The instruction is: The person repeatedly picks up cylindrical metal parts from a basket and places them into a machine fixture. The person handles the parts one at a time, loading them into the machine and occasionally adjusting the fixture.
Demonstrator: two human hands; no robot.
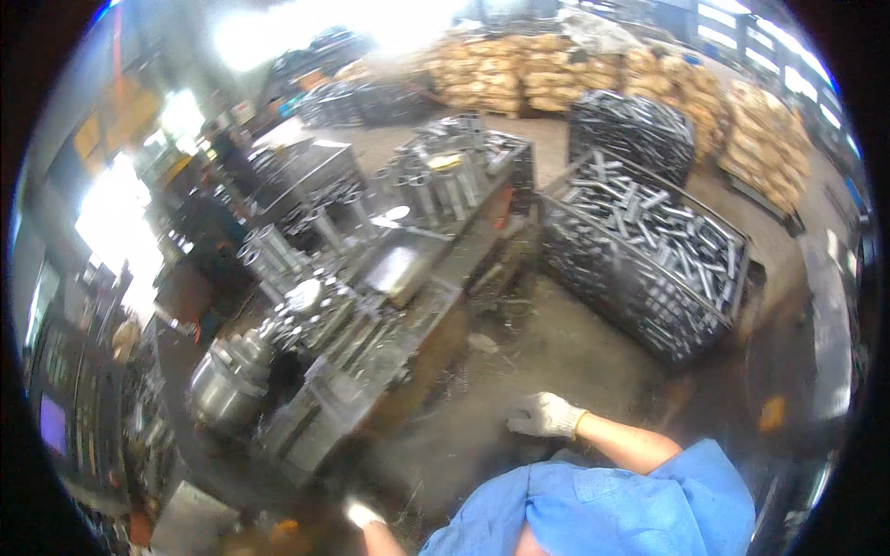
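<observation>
My right hand (542,414), in a white knit glove with a yellow cuff, hangs over the floor in front of my blue top. Its fingers look loosely curled, and nothing shows in them. Low in the view is my left hand (362,512), also white-gloved, small and smeared, so its fingers cannot be made out. Nearest to the hands is a long metal workbench (348,394). On it stand upright metal tubes (422,199), many small shiny pieces (306,296) and a flat tray (394,269). A large round metal part (227,380) sits at its left side.
A wire-sided bin (640,269) full of short metal tubes stands to the right, with another full bin (630,130) behind it. Stacked tan sacks (482,74) line the back. Worn, stained floor (547,343) lies between the bench and the bin. A lit screen (53,424) is far left.
</observation>
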